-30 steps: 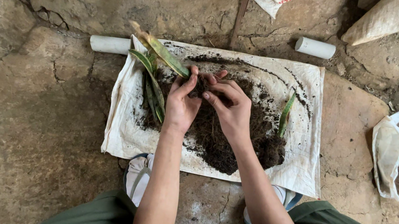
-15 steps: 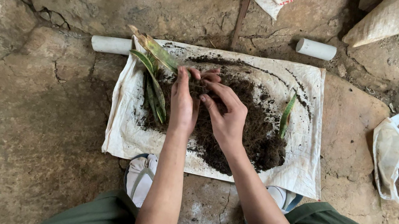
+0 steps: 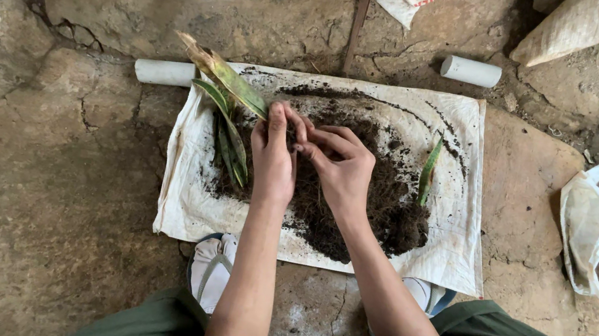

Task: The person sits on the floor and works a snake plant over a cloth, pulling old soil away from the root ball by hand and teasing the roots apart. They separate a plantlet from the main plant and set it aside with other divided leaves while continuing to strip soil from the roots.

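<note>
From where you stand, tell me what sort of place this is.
Probably an outdoor yard or rough work corner used for potting plants. The ground is cracked, bare stone or earth; dark soil is heaped on a white cloth with long green leaves, and sacks lie nearby.

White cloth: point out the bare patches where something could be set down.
On the white cloth, bare strips run along its left edge and its right edge past the single leaf. The middle is crowded: soil, leafy plant, both hands.
</note>
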`<control>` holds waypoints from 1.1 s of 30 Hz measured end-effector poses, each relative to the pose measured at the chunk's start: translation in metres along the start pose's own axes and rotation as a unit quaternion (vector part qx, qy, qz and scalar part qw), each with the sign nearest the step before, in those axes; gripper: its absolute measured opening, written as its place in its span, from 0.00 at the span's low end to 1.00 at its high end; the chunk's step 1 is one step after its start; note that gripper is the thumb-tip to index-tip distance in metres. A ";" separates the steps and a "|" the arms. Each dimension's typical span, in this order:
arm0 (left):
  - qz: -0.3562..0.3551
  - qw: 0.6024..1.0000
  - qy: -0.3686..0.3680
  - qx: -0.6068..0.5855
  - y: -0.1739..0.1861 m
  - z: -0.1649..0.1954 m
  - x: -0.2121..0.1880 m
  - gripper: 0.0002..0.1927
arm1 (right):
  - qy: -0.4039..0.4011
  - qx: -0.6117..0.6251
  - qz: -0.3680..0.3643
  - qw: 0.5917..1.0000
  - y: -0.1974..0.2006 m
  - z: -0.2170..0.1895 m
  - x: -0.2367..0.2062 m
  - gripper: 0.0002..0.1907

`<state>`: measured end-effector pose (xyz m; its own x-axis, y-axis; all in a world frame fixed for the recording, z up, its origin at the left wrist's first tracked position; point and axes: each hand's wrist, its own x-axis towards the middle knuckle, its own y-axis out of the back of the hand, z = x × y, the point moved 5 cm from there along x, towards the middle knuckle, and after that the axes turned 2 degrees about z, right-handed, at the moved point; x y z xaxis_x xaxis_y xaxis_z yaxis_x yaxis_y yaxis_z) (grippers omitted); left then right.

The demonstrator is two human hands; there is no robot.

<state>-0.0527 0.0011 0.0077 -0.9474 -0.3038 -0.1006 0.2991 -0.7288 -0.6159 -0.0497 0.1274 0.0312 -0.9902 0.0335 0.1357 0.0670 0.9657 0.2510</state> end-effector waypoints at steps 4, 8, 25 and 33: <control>0.005 0.994 -0.047 -0.102 -0.003 0.007 0.002 0.17 | 0.051 0.024 -0.045 0.997 -0.004 -0.012 -0.007 0.13; -0.020 0.992 -0.058 -0.113 -0.003 0.020 0.004 0.18 | 0.052 0.083 -0.065 0.993 -0.008 -0.008 -0.011 0.10; -0.050 0.995 -0.028 -0.087 0.001 0.026 0.005 0.16 | 0.032 0.139 0.014 0.990 0.042 0.002 0.010 0.14; -0.068 0.983 0.053 -0.160 -0.002 0.029 -0.002 0.17 | 0.221 0.004 -0.071 0.973 0.017 -0.045 -0.009 0.10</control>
<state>-0.0484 -0.0143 0.0318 -0.9879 -0.1383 -0.0705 0.1333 -0.5229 -0.8419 -0.0343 0.1315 0.0772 -0.8397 -0.2124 0.4999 -0.0685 0.9545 0.2903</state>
